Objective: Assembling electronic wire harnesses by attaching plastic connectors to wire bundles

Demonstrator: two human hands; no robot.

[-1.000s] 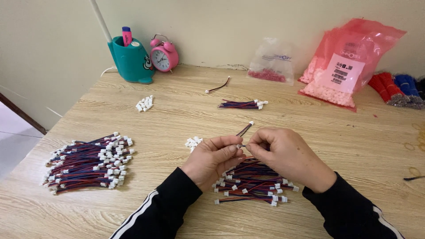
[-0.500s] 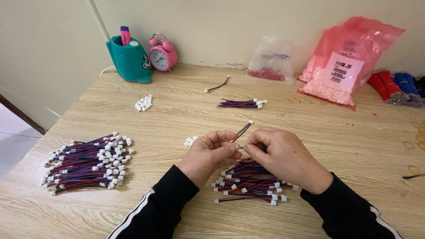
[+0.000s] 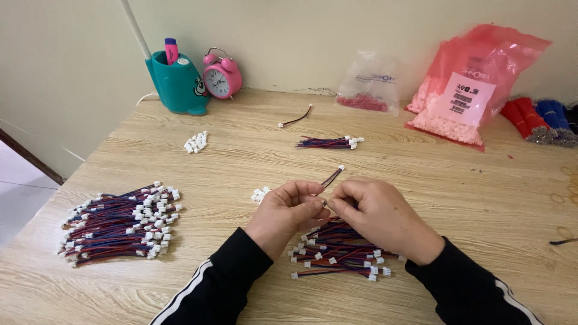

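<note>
Wooden table [image 3: 457, 180] — both hands meet above loose leads [image 3: 337, 253]: left hand [image 3: 289, 210] and right hand [image 3: 373, 210] pinch one short wire lead [image 3: 330, 179], connector end up — clear for handling.

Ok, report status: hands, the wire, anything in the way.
Left hand and right hand both pinch one short wire lead, white connector up. Wire pile under hands. Loose white connectors beside left hand; nothing blocking.

A short red-and-blue wire lead [image 3: 330, 177] (white connector at its tip) angles upward, pinched at its lower end.

Wooden table [image 3: 481, 198] — cream wall [image 3: 301, 36]
</note>
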